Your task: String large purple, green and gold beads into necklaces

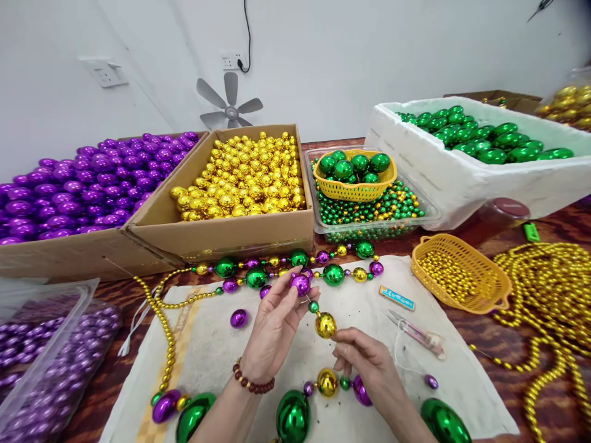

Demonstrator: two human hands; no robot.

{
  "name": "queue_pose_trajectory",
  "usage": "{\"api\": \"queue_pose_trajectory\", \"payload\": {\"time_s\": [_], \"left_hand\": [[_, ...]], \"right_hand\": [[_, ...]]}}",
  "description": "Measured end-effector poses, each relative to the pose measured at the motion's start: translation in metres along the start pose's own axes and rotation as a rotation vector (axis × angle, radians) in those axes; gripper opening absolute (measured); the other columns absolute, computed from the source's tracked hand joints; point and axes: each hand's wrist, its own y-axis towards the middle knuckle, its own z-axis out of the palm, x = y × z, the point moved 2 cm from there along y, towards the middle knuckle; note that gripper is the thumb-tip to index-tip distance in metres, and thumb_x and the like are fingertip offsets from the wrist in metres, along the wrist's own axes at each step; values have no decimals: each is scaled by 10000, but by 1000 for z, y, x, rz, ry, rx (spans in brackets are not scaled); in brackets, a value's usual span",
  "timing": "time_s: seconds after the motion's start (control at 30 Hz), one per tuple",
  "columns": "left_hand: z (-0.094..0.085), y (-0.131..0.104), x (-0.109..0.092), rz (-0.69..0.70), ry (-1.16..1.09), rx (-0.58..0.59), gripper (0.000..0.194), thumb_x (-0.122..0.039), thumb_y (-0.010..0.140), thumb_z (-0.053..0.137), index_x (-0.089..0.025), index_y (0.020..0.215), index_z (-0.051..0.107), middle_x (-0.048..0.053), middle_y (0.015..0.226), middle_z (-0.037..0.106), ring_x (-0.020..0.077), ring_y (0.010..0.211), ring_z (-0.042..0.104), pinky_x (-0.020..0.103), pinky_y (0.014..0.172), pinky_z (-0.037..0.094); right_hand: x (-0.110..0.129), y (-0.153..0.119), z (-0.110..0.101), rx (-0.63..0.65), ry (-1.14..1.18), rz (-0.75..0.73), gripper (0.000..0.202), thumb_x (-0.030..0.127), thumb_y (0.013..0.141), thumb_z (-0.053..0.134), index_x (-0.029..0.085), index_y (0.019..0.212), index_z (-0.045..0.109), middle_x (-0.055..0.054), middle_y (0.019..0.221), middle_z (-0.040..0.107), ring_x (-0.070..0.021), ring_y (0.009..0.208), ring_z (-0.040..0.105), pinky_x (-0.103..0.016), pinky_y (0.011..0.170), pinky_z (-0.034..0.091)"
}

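Blue packet [398, 298]: white characters right of the fingers [353, 337], too small for me to read
Cloth [212, 369]: faint print left of them, illegible

Beads [333, 274] lie on the cloth [207, 344]; a basket [493, 283] stands right of it. Behind, a tray [432, 212] sits between carton [231, 237] and tub [480, 187].

I watch through one head-worn camera, looking from the wearer's head forward and down across the counter [566, 226]. It sits close above the work: the left hand [277, 311] and right hand [364, 360] show below centre, forearms [231, 406] entering from the bottom edge, the wall [323, 67] facing me behind.
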Motion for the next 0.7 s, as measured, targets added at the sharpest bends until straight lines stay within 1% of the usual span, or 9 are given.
{"api": "queue_pose_trajectory", "payload": {"time_s": [0.07,0.13,0.27,0.33,0.43,0.5,0.6,0.7], "left_hand": [[0,0,3,-14,-2,3,374,-218,917,548,-253,1290,558,63,1168,618,232,1077,619,426,1032,408],[2,0,6,-34,8,13,354,-223,915,553,-246,1268,572,68,1174,616,233,1076,616,418,1014,422],[2,2,12,-31,59,-5,315,-233,916,554,-242,1228,593,69,1203,600,228,1118,582,375,970,449],[0,4,14,-17,59,-28,299,-243,916,555,-249,1211,600,63,1210,593,225,1114,582,370,956,459],[-4,6,17,-32,11,-38,289,-258,907,567,-253,1193,608,59,1202,593,234,1078,605,398,943,472],[-5,8,20,-49,-10,-38,297,-259,896,585,-248,1192,610,61,1169,608,239,1061,615,409,939,476],[0,8,27,-54,-6,-40,316,-271,879,611,-239,1193,614,69,1144,625,241,1051,619,412,940,473],[13,5,33,-27,82,-52,367,-297,871,620,-247,1234,597,78,1177,626,245,1073,606,411,950,460]], "right_hand": [[-3,1,-1,-32,-4,38,232,378,892,593,152,856,632,-9,658,619,-95,504,545,-197,479,424],[-4,3,1,-62,-5,39,247,389,895,587,156,815,602,3,647,608,-83,492,537,-183,472,419],[-3,8,8,-127,12,21,243,392,920,548,169,829,577,33,657,567,-61,481,537,-152,438,378],[-3,10,9,-95,45,33,233,394,915,553,170,862,594,23,687,577,-71,503,560,-148,417,369],[-3,10,6,9,113,61,243,386,869,614,169,976,630,-27,800,639,-130,628,641,-170,445,431],[-5,8,1,18,122,78,265,384,846,641,157,984,646,-46,805,661,-151,652,660,-183,461,453],[-7,5,-7,-55,92,109,263,405,844,639,147,895,647,-42,751,656,-144,627,647,-179,457,445],[-8,3,-12,-119,75,128,269,430,849,630,162,853,602,-23,715,632,-129,598,616,-154,406,375]]}}
